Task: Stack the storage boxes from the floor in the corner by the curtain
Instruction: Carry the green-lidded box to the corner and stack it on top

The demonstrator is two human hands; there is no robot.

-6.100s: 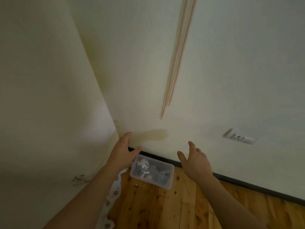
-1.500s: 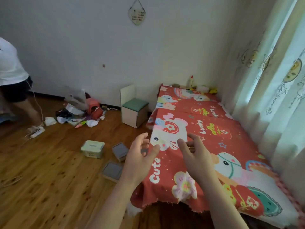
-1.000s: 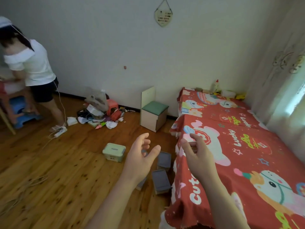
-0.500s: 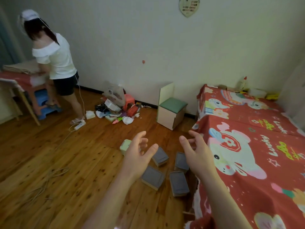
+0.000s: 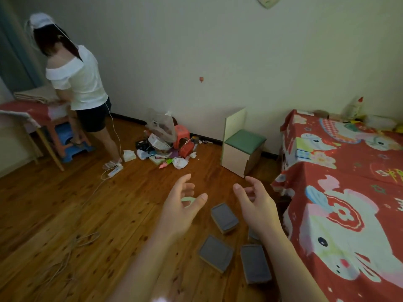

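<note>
From the camera on my head, both my hands are raised over the wooden floor (image 5: 65, 214), empty and loose. My left hand (image 5: 182, 209) has its fingers spread and thumb out; my right hand (image 5: 258, 205) is half curled, palm turned inward, gripping nothing.

I take the bed (image 5: 349, 192) with its red cartoon cover as my landmark. The grey-lidded storage boxes (image 5: 224, 217) lie on the floor just beside the bed's near edge: one between my two hands, two more nearer to me, and a fourth mostly hidden behind my right wrist. A pale green box (image 5: 188, 199) peeks out behind my left thumb, farther from the bed.

Beyond the bed's far corner stands a small green-topped stool (image 5: 244, 147) against the wall. Well away from the bed, past a pile of clutter (image 5: 165, 147), another person (image 5: 80, 88) stands at a table (image 5: 26, 112).
</note>
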